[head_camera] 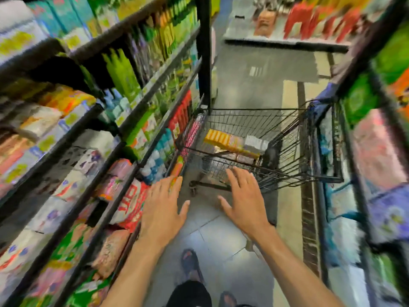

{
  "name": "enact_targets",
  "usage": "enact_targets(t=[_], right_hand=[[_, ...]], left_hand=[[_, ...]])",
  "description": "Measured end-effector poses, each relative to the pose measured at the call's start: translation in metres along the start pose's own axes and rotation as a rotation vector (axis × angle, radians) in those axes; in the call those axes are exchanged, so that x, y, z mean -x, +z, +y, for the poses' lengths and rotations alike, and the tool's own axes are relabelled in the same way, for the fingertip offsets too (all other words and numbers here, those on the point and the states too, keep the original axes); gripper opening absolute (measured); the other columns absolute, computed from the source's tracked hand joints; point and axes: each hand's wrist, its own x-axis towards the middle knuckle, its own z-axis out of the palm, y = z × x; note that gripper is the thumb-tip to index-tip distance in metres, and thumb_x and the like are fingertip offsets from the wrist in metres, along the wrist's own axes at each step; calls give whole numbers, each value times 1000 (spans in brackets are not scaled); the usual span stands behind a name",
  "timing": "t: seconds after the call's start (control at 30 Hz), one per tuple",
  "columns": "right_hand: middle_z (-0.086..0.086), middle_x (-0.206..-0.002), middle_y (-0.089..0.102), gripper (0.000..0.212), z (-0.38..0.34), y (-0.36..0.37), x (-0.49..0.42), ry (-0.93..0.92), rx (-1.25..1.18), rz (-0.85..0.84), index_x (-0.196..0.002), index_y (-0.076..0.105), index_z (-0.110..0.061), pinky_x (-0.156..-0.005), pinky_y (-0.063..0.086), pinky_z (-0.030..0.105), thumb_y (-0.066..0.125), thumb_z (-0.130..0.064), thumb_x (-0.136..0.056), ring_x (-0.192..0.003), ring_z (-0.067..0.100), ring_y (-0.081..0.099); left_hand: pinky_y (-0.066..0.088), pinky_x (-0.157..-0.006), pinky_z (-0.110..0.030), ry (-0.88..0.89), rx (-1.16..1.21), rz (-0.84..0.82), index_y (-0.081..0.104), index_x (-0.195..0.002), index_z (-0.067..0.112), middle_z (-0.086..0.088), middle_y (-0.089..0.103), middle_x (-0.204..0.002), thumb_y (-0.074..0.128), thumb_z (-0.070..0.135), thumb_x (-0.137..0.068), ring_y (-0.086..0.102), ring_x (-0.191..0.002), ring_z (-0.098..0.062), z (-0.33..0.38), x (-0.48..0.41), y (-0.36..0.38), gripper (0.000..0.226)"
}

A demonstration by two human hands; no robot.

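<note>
A black wire shopping cart (254,120) stands ahead of me in a narrow shop aisle. Inside it lie a yellow and orange pack (223,140) and a white pack (255,142). My left hand (164,209) is stretched forward, palm down, fingers straight, holding nothing, just short of the cart's near left corner. My right hand (243,198) is spread the same way, its fingertips over the cart's near rim; contact with the rim cannot be told. The whole view is blurred.
Tall black shelves (124,127) full of packets and bottles line the left side. More racks with bagged goods (376,151) stand on the right. The grey tiled floor (221,235) runs between them, with my sandalled feet (190,264) below. Another shelf (285,41) crosses the far end.
</note>
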Motion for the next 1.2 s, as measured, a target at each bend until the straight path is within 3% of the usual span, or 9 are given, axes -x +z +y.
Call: enact_targets(t=[0.4,0.57,0.77,0.9,1.1,1.2], right_hand=[[4,-155,43,75,83,21,-110,370,0,-26,-157,38,-16,-122,35,40,57,-55,-97,-145,24,38],[6,-156,45,74,102,33,-151,516,-6,-26,-157,40,-16,-123,34,43,58,-54,-96,-147,25,38],[8,-155,46,74,135,51,-188,605,-33,-90,-156,41,-16,-121,37,48,56,-57,-96,-146,28,40],[8,-155,46,77,172,72,-212,660,-74,-146,-156,41,-15,-121,38,47,62,-55,-93,-145,26,39],[11,-155,44,76,248,103,-256,662,-165,-201,-156,40,-12,-119,39,50,52,-57,-96,-144,30,39],[13,-151,49,73,284,112,-284,650,-187,-191,-153,45,-9,-117,39,46,62,-50,-95,-141,31,43]], left_hand=[[43,-110,-44,228,166,-91,51,-147,14,-5,56,-141,61,44,-95,49,-131,-27,3,-213,54,61],[44,-111,-47,321,178,-158,49,-148,13,-7,54,-144,63,44,-96,49,-133,-28,3,-287,73,63],[43,-113,-48,369,174,-242,49,-149,14,-7,52,-147,61,46,-96,48,-136,-28,16,-351,100,63],[48,-107,-50,385,163,-292,56,-142,10,-10,59,-139,56,46,-93,55,-127,-31,36,-390,129,61],[49,-105,-50,372,126,-389,55,-143,10,-11,59,-139,71,40,-91,57,-127,-32,75,-453,179,62],[50,-103,-50,382,97,-424,53,-144,10,-11,58,-140,67,40,-93,57,-126,-33,95,-485,203,61]])
